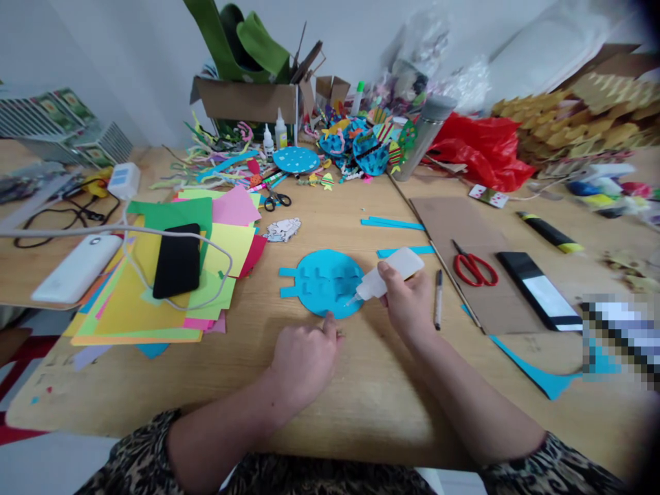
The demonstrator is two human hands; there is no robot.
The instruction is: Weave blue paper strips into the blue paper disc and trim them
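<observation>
A round blue paper piece [330, 282] lies on the wooden table, with small raised flaps across it and two short strips sticking out at its left edge. My right hand [405, 295] is closed around a white glue bottle [399, 269], tilted so that its nozzle points down at the lower right part of the blue piece. My left hand [308, 354] touches the near edge of the blue piece with its extended index finger; the other fingers are curled in, and nothing shows in them. Blue paper strips [394, 223] lie beyond the bottle.
Coloured paper sheets [139, 302] with a black phone [177, 261] lie at left. At right are a pen [438, 300], red scissors [475, 268] on cardboard [464, 227], and another phone [539, 290]. Craft pieces, a metal flask [423, 137] and a box [247, 102] stand behind.
</observation>
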